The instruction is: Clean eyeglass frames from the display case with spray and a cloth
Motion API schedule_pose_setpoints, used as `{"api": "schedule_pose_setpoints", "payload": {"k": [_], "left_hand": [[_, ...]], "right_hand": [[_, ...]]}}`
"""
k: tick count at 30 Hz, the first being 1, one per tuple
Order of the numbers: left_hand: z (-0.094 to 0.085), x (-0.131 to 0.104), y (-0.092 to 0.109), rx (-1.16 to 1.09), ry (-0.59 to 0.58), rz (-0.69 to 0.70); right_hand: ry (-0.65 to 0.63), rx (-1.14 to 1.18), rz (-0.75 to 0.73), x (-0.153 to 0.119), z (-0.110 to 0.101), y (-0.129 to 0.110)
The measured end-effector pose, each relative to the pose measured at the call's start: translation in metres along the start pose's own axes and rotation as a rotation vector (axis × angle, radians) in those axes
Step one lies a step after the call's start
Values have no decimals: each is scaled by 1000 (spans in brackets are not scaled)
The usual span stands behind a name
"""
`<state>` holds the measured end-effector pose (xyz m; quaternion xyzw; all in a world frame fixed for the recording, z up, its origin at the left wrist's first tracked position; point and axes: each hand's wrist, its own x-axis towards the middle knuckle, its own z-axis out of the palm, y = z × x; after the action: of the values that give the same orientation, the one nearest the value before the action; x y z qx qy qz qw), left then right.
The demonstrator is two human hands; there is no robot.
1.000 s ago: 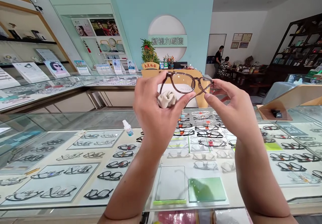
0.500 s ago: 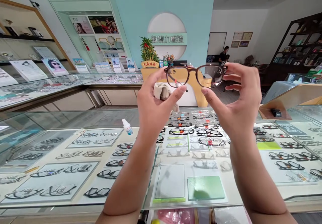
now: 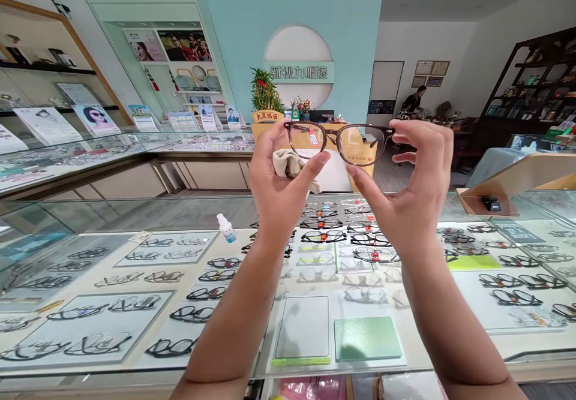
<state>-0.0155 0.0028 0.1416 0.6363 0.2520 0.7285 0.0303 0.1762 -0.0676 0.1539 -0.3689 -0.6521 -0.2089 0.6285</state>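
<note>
A pair of eyeglasses [image 3: 332,132] with a dark frame is held up above the glass counter, its lenses facing me. My left hand [image 3: 284,175] grips the left end of the frame between thumb and fingers, and a crumpled light cloth [image 3: 288,164] is tucked in the same hand. My right hand [image 3: 411,187] pinches the right end, thumb near the lower rim and fingers at the hinge. Printed letters show on the right lens, and a small tag shows through the left one. The temples point away from me.
Under the glass countertop lie several rows of eyeglasses [image 3: 323,236]. A small white spray bottle [image 3: 226,228] stands left of my left forearm. A green pad [image 3: 368,337] lies near the front. A wooden stand [image 3: 517,178] is at right. Far back, a person [image 3: 414,100] is near a table.
The eyeglasses and both hands have shifted slightly left, and the frame now tilts down to the right. My right hand moved left most. The person in the background has changed posture.
</note>
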Motion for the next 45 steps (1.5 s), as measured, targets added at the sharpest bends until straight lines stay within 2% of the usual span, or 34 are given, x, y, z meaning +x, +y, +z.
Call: {"api": "schedule_pose_setpoints", "payload": {"k": [4, 8, 12, 16, 23, 32, 36, 41, 45], "left_hand": [[3, -2, -5, 25, 33, 82], [3, -4, -4, -16, 85, 105], [4, -9, 3, 88, 130, 114], [8, -16, 12, 201, 187, 149], [6, -17, 19, 294, 152, 120], [6, -16, 21, 333, 171, 114], [5, -14, 15, 291, 121, 76], [3, -9, 0, 111, -61, -15], [4, -5, -12, 43, -110, 17]], "right_hand": [[-26, 62, 76, -1, 0, -4], [-33, 128, 132, -1, 2, -7], [67, 244, 249, 1, 5, -4], [129, 306, 310, 3, 8, 8], [35, 331, 389, 6, 14, 30], [13, 381, 485, 7, 16, 30], [54, 351, 445, 7, 15, 26], [175, 246, 345, 5, 13, 16], [221, 208, 277, 3, 12, 8]]}}
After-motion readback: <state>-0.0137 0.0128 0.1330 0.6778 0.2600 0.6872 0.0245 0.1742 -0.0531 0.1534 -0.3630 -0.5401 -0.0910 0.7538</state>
